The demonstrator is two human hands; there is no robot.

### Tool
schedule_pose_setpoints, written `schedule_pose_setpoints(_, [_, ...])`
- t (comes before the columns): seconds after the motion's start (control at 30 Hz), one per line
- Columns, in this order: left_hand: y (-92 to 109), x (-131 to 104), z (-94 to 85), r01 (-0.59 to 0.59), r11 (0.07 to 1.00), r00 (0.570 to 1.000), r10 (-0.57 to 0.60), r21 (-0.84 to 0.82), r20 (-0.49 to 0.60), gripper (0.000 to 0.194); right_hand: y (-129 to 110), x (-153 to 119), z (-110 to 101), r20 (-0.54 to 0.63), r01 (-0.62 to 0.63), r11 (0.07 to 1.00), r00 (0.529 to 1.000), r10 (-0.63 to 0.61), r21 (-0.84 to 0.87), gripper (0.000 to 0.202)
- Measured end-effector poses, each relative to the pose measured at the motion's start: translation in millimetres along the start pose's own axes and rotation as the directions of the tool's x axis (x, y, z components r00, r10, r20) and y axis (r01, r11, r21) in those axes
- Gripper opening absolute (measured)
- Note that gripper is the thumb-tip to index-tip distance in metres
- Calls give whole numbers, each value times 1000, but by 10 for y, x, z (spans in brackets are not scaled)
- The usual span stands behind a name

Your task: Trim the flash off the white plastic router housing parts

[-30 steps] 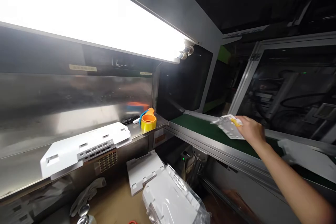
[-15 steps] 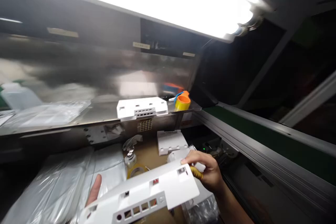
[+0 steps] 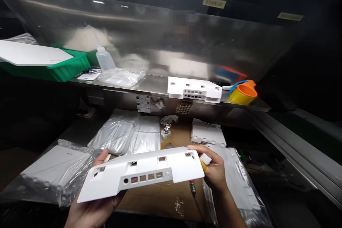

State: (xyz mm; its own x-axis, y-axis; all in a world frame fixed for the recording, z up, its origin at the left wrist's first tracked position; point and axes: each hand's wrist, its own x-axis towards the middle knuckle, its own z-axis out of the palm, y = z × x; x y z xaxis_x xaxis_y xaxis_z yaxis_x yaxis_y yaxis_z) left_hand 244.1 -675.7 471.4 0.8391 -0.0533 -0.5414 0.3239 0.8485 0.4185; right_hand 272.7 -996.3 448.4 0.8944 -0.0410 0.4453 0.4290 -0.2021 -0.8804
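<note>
The left hand (image 3: 93,211) grips the left end of a white plastic housing (image 3: 146,166), palm beneath it and thumb at its back edge; the right hand (image 3: 215,171) is closed about its right end, with a yellow item (image 3: 203,166), mostly hidden, at its fingers. The housing is thus held between both hands, tilted, above the brown worktop (image 3: 160,199), its row of square port openings facing the wearer, and no lettering can be read on it. Beside the left hand, to its left, lies a bagged white housing (image 3: 57,162) with a small mark too faint to read; just right of the right hand is another bagged housing (image 3: 240,181). Straight beyond the hands, a white label sheet (image 3: 144,104) and a gold gridded sheet (image 3: 185,108) sit below the metal shelf (image 3: 157,82), their print too small to make out. Higher still, pale label strips (image 3: 214,2) run along the dark panel, their characters blurred. On the shelf beyond the right hand are a similar white housing (image 3: 176,85) and a yellow tape roll (image 3: 238,99).
</note>
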Motion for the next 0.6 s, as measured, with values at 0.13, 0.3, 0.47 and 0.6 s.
schedule_pose_setpoints(0.13, [-27, -53, 278, 162, 978, 984, -171, -134, -56, 38, 98, 34, 54, -9, -68, 998, 998, 68, 2, 22])
schedule_pose_setpoints(0.3, [-41, -99, 423, 179, 953, 981, -190, -245, -23, 38, 184, 88, 38, 46, -88, 995, 995, 90, -45, 24])
schedule_pose_setpoints(0.47, [-88, -96, 436, 216, 943, 972, -231, -254, -31, 42, 228, 53, 5, 39, -138, 988, 989, 141, -75, 27])
schedule_pose_setpoints(0.6, [-107, -94, 485, 233, 938, 967, -251, -256, -42, 47, 229, 29, -61, 53, -126, 982, 990, 134, -141, 30])
